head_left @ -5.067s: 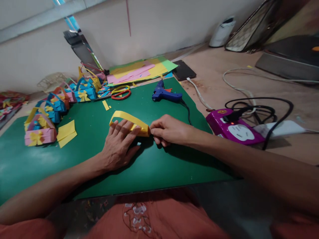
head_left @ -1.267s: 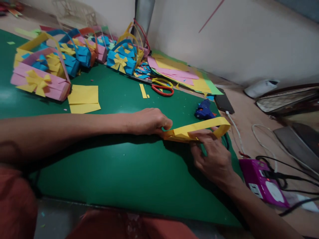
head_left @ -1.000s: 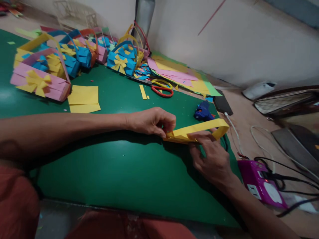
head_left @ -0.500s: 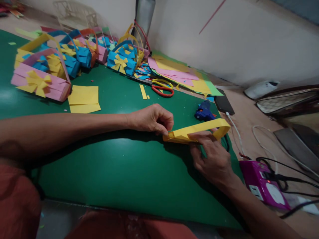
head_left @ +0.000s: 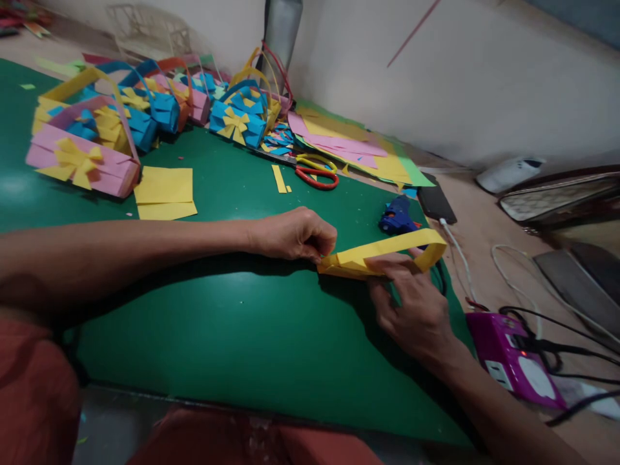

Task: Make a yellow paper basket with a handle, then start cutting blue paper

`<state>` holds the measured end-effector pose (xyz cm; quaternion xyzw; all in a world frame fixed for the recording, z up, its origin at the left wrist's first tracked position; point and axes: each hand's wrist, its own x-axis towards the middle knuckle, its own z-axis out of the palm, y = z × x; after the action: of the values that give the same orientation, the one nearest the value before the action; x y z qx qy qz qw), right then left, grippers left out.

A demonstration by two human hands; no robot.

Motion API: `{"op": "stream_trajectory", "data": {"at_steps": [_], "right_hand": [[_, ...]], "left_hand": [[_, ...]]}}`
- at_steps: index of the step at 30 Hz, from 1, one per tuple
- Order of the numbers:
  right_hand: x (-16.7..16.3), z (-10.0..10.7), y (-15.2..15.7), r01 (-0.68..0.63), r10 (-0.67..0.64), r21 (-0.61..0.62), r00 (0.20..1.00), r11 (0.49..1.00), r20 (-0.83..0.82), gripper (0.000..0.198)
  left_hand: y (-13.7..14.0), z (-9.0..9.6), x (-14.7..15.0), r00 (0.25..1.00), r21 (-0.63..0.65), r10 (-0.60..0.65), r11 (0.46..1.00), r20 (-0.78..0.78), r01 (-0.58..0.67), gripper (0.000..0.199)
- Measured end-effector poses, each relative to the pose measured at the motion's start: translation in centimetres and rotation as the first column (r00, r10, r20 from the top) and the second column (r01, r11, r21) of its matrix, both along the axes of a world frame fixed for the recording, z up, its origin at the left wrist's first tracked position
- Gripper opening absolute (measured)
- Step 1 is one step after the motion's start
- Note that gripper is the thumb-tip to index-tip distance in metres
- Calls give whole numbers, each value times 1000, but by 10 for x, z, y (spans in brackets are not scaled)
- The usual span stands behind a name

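A yellow paper basket with a long strip handle lies on its side just above the green table. My left hand is closed, its fingertips pinching the basket's left end. Around the body and handle my right hand is closed, thumb and fingers on either side of the paper. The exact contact of the left fingertips is partly hidden. A blue glue gun rests beyond the basket's handle. Red and yellow-handled scissors lie farther back, near a thin yellow paper strip.
Several coloured paper baskets with bows stand at the back left. Yellow paper squares lie before them. Paper sheets are stacked by the wall. A phone and a magenta power box with cables are to the right.
My left hand has shifted very slightly at the basket's left end. The right hand and the basket stay nearly in place; the view has moved a little.
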<state>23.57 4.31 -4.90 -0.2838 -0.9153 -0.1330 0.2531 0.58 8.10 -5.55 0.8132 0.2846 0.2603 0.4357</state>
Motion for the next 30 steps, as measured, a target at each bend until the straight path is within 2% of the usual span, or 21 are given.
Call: {"op": "stream_trajectory", "data": {"at_steps": [5,11,16,25,27,30], "right_hand": [[0,1,-1,16,-16,-24,1000,1000,3,28],[0,1,0,-14,14,-11,1000,1000,-5,29],[0,1,0,-5,5,-7,1000,1000,3,29],[0,0,0,-2,2,-12,1000,1000,7,28],[-1,0,0,-7,7,-6,1000,1000,5,27],[0,0,0,-1,1,-5,1000,1000,5,27]], "left_hand": [[-3,-2,-1,998,97,14,995,-65,-7,6],[-10,3,2,989,96,105,991,-101,-96,5],[-11,2,2,991,85,125,989,-42,-122,13],[-21,-1,6,966,296,239,934,-99,-201,21],[-21,-2,6,970,324,231,926,-82,-193,23],[-20,-3,5,990,333,131,937,-54,-106,25]]}}
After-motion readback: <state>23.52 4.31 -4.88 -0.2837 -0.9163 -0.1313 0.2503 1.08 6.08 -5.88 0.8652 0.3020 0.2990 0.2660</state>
